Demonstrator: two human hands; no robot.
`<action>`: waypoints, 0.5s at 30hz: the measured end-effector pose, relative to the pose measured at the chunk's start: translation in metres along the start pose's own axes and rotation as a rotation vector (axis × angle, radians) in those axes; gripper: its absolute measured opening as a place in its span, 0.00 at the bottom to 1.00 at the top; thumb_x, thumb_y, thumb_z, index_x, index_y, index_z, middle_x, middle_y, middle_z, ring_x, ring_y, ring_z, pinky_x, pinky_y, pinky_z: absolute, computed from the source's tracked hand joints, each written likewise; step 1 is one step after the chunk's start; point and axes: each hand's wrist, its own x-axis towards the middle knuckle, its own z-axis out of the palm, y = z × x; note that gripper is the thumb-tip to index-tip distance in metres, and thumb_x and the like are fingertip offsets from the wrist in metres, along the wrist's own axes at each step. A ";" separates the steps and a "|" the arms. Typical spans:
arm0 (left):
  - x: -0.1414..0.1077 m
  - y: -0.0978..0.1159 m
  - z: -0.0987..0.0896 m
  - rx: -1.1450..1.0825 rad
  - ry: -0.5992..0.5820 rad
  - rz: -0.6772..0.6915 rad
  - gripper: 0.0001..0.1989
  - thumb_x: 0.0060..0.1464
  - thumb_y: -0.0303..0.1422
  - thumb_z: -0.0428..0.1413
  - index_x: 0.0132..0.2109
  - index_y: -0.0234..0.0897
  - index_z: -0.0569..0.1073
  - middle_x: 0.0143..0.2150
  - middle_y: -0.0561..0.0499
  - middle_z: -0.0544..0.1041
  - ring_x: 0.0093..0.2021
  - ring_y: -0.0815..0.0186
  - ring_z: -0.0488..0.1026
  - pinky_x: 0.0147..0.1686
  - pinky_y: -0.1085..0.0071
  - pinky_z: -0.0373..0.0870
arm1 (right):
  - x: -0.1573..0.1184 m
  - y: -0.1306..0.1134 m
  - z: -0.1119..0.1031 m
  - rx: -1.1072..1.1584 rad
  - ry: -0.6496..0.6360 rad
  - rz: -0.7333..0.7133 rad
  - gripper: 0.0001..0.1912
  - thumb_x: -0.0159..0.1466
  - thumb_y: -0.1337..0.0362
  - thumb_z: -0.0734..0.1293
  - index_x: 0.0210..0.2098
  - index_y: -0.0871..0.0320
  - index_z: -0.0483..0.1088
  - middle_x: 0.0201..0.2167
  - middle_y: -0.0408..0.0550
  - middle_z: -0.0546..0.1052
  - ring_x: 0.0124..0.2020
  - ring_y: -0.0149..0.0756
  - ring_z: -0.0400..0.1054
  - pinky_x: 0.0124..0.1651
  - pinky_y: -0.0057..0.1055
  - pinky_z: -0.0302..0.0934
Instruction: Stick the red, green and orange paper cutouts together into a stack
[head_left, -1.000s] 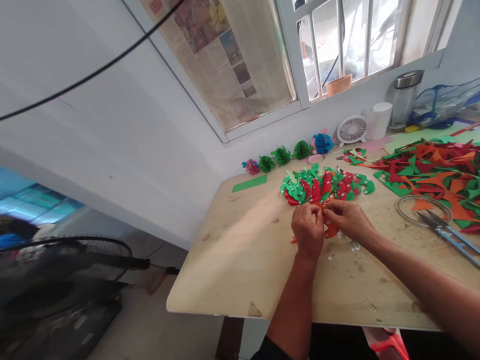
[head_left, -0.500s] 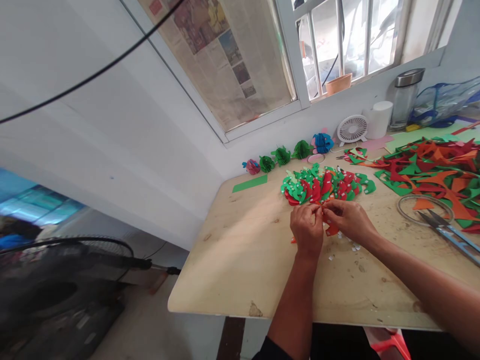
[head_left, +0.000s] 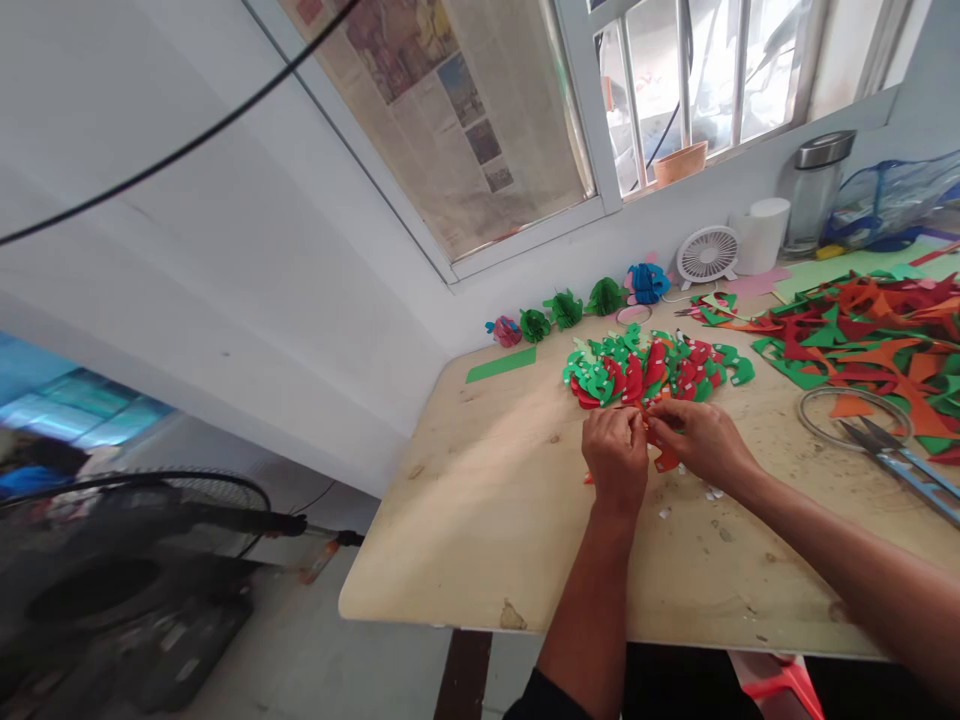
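Both hands meet over the wooden table, just in front of a pile of red and green paper cutouts (head_left: 630,370). My left hand (head_left: 616,450) is closed, its fingertips pinched on an orange paper piece (head_left: 666,460). From the right, my right hand (head_left: 694,432) pinches at the same orange paper, thumb and forefinger together. The fingers hide much of the paper. Small white bits (head_left: 664,513) lie on the wood below my right hand.
Scissors (head_left: 900,465) and a metal ring (head_left: 855,418) lie right, near a heap of paper scraps (head_left: 870,345). A small fan (head_left: 707,256), glass bottle (head_left: 814,200) and folded paper figures (head_left: 566,308) stand along the wall. A green strip (head_left: 501,365) lies at the back left.
My left hand has turned slightly, its fingers more tightly curled at the orange paper. My right hand has hardly moved. The whole view has shifted a little.
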 end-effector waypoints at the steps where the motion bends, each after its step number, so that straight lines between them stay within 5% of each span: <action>1: 0.000 0.000 0.000 -0.002 0.002 -0.004 0.06 0.52 0.25 0.52 0.33 0.34 0.74 0.32 0.48 0.78 0.36 0.65 0.71 0.38 0.68 0.64 | 0.000 0.000 0.000 0.004 -0.009 0.003 0.11 0.57 0.61 0.60 0.28 0.55 0.75 0.29 0.45 0.80 0.30 0.36 0.73 0.33 0.27 0.61; 15: 0.001 0.000 -0.002 -0.065 -0.043 -0.063 0.06 0.53 0.28 0.54 0.35 0.36 0.76 0.33 0.48 0.78 0.36 0.65 0.72 0.40 0.67 0.66 | 0.002 0.004 0.000 0.028 0.028 -0.042 0.10 0.56 0.63 0.61 0.28 0.54 0.75 0.27 0.44 0.79 0.29 0.35 0.72 0.31 0.26 0.60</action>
